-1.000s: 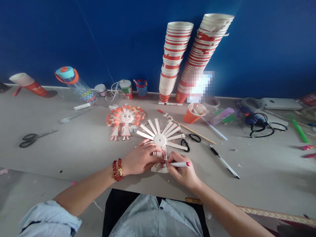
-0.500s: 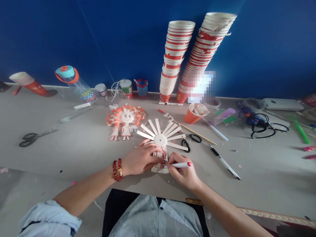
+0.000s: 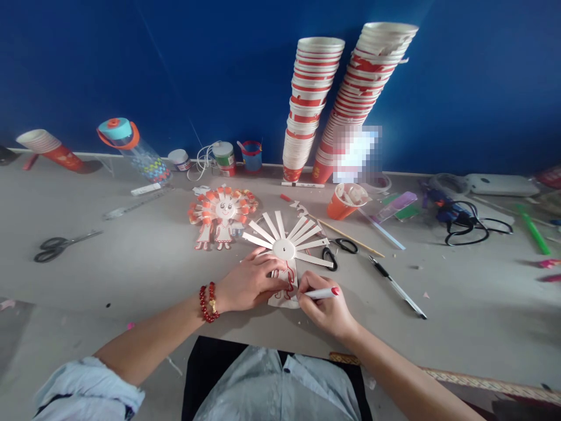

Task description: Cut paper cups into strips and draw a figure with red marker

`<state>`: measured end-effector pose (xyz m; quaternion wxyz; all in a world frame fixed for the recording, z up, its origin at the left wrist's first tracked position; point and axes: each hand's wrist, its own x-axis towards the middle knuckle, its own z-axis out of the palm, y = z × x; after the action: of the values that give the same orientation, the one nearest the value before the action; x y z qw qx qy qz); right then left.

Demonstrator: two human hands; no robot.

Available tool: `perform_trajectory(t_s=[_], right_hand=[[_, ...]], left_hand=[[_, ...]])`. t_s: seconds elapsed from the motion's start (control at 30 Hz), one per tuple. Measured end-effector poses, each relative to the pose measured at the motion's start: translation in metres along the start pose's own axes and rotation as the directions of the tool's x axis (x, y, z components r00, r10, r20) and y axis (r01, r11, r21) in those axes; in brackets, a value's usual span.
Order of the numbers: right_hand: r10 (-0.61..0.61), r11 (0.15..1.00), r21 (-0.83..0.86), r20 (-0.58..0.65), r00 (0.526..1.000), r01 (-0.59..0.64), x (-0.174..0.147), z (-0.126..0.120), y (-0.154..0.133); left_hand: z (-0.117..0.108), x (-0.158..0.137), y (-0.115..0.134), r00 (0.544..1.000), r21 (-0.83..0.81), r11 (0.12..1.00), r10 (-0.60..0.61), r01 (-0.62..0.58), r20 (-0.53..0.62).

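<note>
A cut-open white paper cup (image 3: pixel 284 249) lies before me, its strips fanned out around a round disc. Red outlines are drawn on the piece below the disc. My left hand (image 3: pixel 249 282) rests across the cup's left side, fingers stretched over it and pressing it to the table. In my right hand (image 3: pixel 323 307) is a white marker with a red end (image 3: pixel 323 293), pinched near its tip. The tip is at the right edge of the lower piece, mostly hidden by my fingers. Finished-looking paper dolls (image 3: pixel 222 217) with orange curled strips lie just beyond my left hand.
Black-handled scissors (image 3: pixel 329 258) lie partly under the strips, with another pair (image 3: pixel 55 248) at far left. A pen (image 3: pixel 398 286) lies to the right. Behind stand tall cup stacks (image 3: pixel 309 105), an orange cup of scraps (image 3: pixel 344 206) and a water bottle (image 3: pixel 131 149).
Almost nothing differs. My right hand and the marker have shifted very slightly at the paper; my left hand stays in place on the cut cup.
</note>
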<state>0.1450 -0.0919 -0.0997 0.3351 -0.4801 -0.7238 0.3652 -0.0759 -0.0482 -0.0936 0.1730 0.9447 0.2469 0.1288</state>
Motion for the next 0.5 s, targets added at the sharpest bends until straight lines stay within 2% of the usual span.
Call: perform_trajectory(t_s=[0.3, 0.5], right_hand=[[0.011, 0.998, 0.062, -0.034, 0.999, -0.009, -0.0016, 0.0010, 0.0032], [-0.020, 1.000, -0.024, -0.008, 1.000, 0.020, 0.0028, 0.0029, -0.0002]], left_hand=[[0.0000, -0.0003, 0.0013, 1.000, -0.014, 1.000, -0.011, 0.011, 0.006], [-0.0016, 0.0004, 0.0030, 1.000, -0.037, 0.999, -0.008, 0.008, -0.008]])
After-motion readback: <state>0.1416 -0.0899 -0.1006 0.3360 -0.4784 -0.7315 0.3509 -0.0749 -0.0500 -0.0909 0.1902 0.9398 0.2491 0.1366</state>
